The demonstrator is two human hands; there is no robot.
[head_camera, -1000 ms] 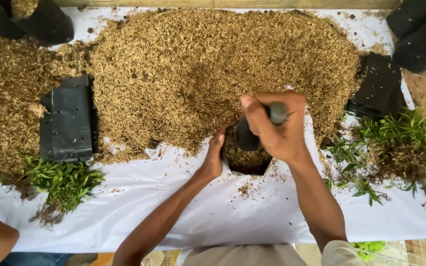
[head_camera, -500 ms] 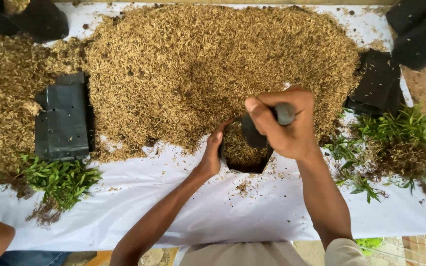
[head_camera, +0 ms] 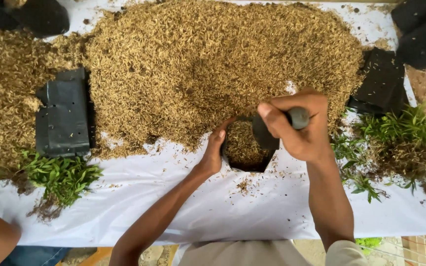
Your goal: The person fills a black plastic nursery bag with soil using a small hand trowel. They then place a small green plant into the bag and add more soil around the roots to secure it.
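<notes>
**Hands at the bag of husks**

Head view: the left hand [head_camera: 213, 155] grips the rim of a small black bag [head_camera: 246, 150] at centre. The right hand [head_camera: 299, 128] at 3 o'clock clasps a scoop [head_camera: 272, 129] over it. The husk pile [head_camera: 213, 64] lies at 12 o'clock.

One large heap of husks [head_camera: 213, 74], two clumps of green seedlings [head_camera: 57, 175] [head_camera: 395, 143], one open bag being filled [head_camera: 245, 148], one flat stack of black bags [head_camera: 62, 116], two hands seen [head_camera: 213, 152] [head_camera: 301, 128]
</notes>
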